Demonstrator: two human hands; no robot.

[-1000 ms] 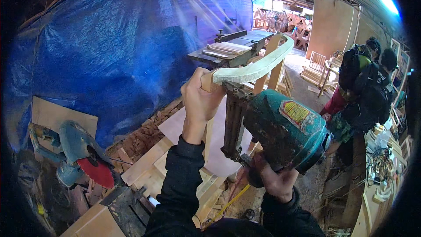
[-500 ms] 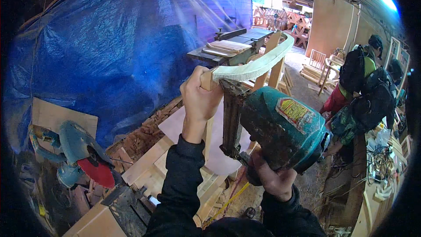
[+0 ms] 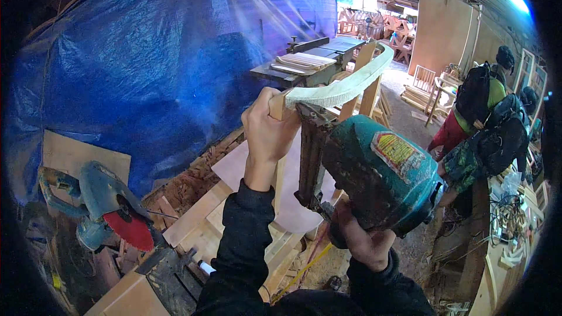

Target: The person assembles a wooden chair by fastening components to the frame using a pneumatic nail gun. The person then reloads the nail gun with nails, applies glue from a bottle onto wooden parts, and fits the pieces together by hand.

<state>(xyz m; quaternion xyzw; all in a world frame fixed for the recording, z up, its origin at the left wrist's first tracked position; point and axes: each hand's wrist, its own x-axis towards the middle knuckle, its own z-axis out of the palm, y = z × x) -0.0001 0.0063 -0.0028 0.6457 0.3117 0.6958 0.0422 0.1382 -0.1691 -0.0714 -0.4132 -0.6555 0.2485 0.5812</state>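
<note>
So the right hand point(image 3: 367, 244) is wrapping its fingers around the grip of a big teal nail gun point(image 3: 374, 169), and I'm using that gun as the landmark for everything here. The dark nose is pointing up at the near end of a pale, curved wooden rail point(image 3: 345, 89). It's looking like metal and wood are touching, but I can't tell for sure. The rail is running just above the gun and curving away beyond it, with wooden slats point(image 3: 369, 98) angling down from its far part. The left hand point(image 3: 268, 126) is sitting just left of the gun's nose, fingers curling around the rail's near end and gripping it.

Well left of the gun, a saw with a red blade point(image 3: 130, 231) is resting low down, and a blue tarp point(image 3: 164, 82) is hanging up beyond that. Past the gun, a dark machine desk point(image 3: 346, 44) is carrying a stack of thin wood strips point(image 3: 304, 62). Right of the gun, two co-workers point(image 3: 477, 95) are bending over side by side.
</note>
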